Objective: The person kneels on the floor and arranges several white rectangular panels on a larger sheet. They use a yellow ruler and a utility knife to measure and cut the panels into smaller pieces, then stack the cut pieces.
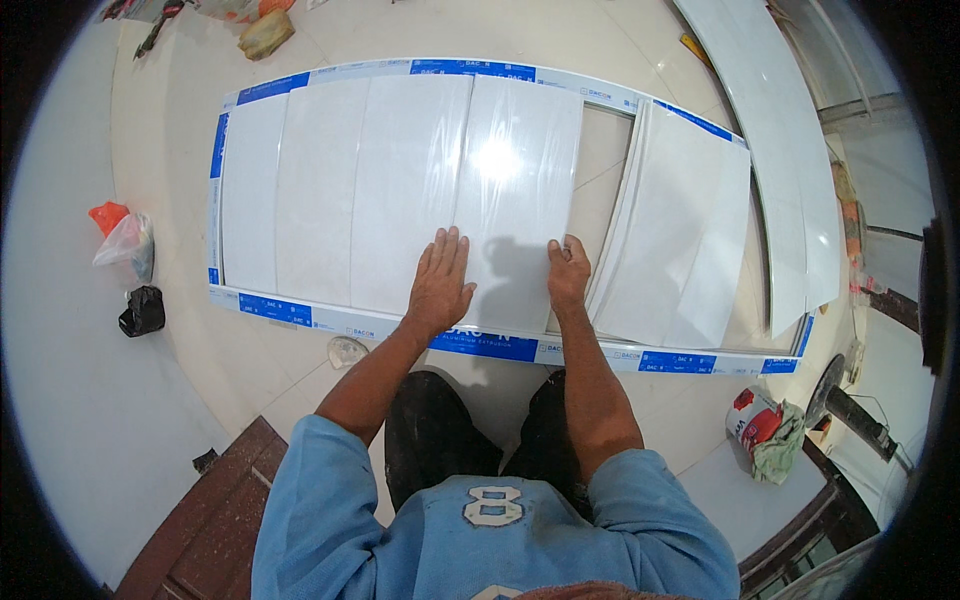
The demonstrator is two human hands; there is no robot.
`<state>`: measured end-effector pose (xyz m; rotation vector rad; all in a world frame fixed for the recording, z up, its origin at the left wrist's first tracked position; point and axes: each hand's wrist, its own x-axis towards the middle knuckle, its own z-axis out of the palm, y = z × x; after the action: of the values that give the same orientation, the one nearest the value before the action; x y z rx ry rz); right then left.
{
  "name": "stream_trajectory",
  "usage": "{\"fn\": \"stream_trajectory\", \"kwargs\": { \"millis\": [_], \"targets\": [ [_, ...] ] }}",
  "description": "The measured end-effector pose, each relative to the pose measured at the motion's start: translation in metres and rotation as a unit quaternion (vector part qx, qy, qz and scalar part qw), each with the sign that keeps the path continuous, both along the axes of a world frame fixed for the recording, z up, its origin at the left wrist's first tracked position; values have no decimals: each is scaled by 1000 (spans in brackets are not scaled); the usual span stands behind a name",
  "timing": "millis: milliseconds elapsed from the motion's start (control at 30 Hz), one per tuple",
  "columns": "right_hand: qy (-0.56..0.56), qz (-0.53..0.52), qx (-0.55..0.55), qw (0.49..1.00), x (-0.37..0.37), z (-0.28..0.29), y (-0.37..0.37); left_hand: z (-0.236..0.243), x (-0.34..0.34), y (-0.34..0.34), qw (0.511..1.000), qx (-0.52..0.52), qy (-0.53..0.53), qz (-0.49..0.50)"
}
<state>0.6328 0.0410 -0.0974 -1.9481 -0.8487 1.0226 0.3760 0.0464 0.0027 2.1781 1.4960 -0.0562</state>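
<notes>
A long frame (375, 71) wrapped in blue and white film lies flat on the floor. Several white panels sit side by side across it. My left hand (441, 282) rests flat, fingers stretched, beside the seam of the rightmost panel in the row, a glossy white panel (520, 150). With curled fingers, my right hand (568, 277) grips that panel's right edge. To the right of it a gap shows the floor. Beyond the gap, more white panels (690, 190) lie overlapping and slightly askew on the frame.
Long white boards (775, 150) lean along the right side. At the lower right stand a white and red bucket (752, 418) with a green cloth (778, 445). Plastic bags (128, 245) lie at left, a brown wooden door (215, 510) at lower left.
</notes>
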Motion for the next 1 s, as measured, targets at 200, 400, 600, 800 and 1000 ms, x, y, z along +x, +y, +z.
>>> {"fn": "stream_trajectory", "kwargs": {
  "millis": [200, 400, 600, 800, 1000],
  "targets": [
    [75, 29, -39, 996, 6, 29, 8, -6, 4, -1, 1000, -6, 11, 17],
    [76, 58, -53, 994, 7, 13, 8, -7, 3, -14, 1000, -3, 8, 9],
    [-78, 120, -62, 988, 16, 32, 10, -1, 13, -26, 999, -14, 30, 4],
    [-332, 39, 115, 935, 122, 74, -33, 3, 55, -47, 991, 77, -109, -10],
    [-347, -75, -68, 932, 241, 65, -52, -29, 232, -14, 915, -153, -319, 196]
  ]
}}
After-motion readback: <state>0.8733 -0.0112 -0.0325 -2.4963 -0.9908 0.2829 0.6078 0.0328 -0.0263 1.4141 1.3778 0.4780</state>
